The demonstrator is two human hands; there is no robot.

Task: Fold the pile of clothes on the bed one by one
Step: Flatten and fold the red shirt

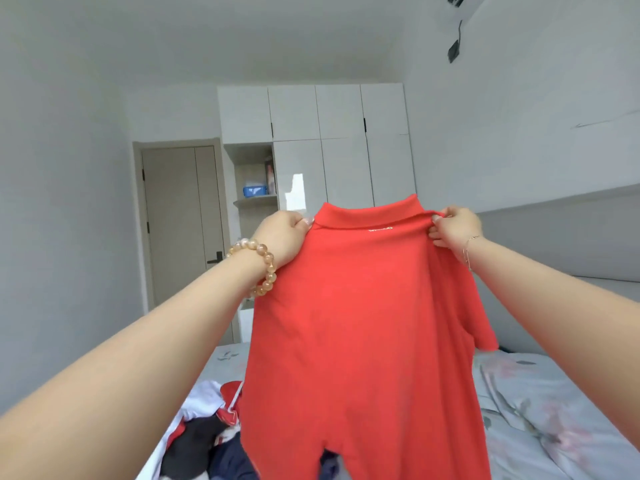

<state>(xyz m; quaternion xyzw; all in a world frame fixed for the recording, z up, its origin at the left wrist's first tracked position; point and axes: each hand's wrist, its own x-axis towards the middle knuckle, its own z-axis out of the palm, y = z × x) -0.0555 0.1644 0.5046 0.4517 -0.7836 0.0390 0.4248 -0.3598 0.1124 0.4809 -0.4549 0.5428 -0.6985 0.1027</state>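
Below your hands the bed (540, 410) has bare floral sheet to your right hand's side, while the pile of clothes (207, 441) sits beneath your left forearm. Lower the shirt carelessly and its hem could land on that pile, so you would be folding on a lumpy base.

You hold the red polo shirt (356, 323) up in the air by its shoulders, hanging free between your hands. The sleeve under your right hand is bunched forward; laid down like that, it would likely crease inside the fold.

Your left hand (282, 237) grips the left shoulder seam firmly. Your right hand (453, 226) only pinches a small fold beside the collar, a hold that could slip and drop that side.
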